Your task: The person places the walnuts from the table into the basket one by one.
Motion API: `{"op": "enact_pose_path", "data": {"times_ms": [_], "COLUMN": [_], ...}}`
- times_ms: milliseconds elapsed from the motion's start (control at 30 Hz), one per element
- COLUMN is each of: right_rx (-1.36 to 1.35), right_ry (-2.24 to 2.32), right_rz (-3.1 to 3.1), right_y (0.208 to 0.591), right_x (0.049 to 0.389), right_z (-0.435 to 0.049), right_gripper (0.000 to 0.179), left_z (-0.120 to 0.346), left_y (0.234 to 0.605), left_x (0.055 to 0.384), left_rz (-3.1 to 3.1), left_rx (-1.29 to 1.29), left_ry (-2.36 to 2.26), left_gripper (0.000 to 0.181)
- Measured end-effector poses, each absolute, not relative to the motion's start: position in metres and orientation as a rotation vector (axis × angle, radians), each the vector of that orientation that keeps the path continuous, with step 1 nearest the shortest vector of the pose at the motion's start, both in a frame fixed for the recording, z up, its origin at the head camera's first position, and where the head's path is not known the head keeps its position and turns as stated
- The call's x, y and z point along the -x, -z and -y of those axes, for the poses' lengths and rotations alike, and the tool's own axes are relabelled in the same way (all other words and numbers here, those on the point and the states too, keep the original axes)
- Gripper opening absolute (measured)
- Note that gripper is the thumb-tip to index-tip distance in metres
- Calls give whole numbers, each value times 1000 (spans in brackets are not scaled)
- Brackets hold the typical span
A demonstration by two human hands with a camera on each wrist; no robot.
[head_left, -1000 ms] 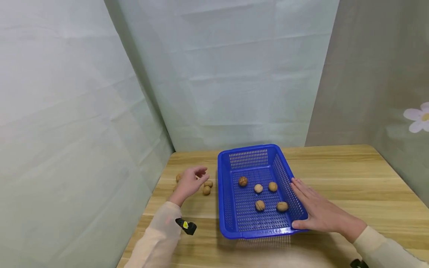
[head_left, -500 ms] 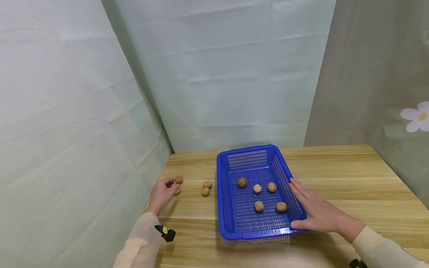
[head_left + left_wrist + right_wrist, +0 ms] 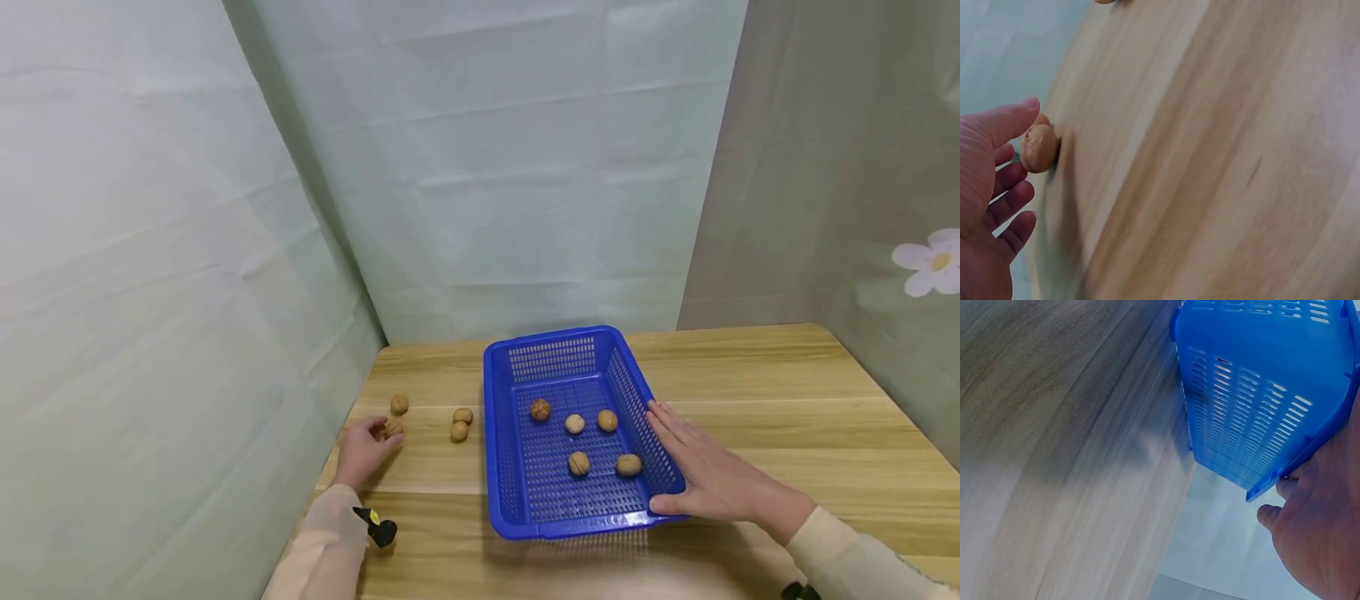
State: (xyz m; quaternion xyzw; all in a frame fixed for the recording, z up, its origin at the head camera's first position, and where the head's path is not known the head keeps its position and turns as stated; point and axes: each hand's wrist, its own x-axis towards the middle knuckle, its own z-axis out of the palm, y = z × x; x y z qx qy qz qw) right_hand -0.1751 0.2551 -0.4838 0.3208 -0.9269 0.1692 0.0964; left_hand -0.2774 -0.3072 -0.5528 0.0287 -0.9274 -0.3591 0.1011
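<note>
In the head view my left hand (image 3: pixel 363 450) is at the table's left side, thumb and fingers around a walnut (image 3: pixel 392 429). The left wrist view shows that walnut (image 3: pixel 1040 149) between thumb and bent fingers, low over the wood. Just beyond it lies another walnut (image 3: pixel 399 404). Two more walnuts (image 3: pixel 460 431) sit together between this hand and the blue plastic basket (image 3: pixel 551 529). My right hand (image 3: pixel 712 475) rests on the basket's right rim, fingers straight along it and thumb at the front corner. Several walnuts (image 3: pixel 578 463) lie spread inside the basket.
The wooden table (image 3: pixel 795 400) extends to the right of the basket. Pale cloth (image 3: pixel 525 167) hangs behind the table and along its left edge. A grey-brown cloth with a white flower (image 3: pixel 930 262) hangs at the right.
My left hand has moved left, away from the pair of walnuts, and come down around the walnut at the far left. The right hand has stayed on the basket's rim.
</note>
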Motion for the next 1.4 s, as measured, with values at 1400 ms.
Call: {"op": "enact_pose_path", "data": {"times_ms": [1400], "right_rx": [-941], "right_ry": [-519], "right_rz": [2802], "right_y": [479], "right_x": [174], "right_z": [-254], "right_gripper": [112], "left_z": [235], "left_y": [496], "left_x": [268], "left_rz": [2589], "left_rx": [232], "left_ry": [997], "left_gripper": [33]}}
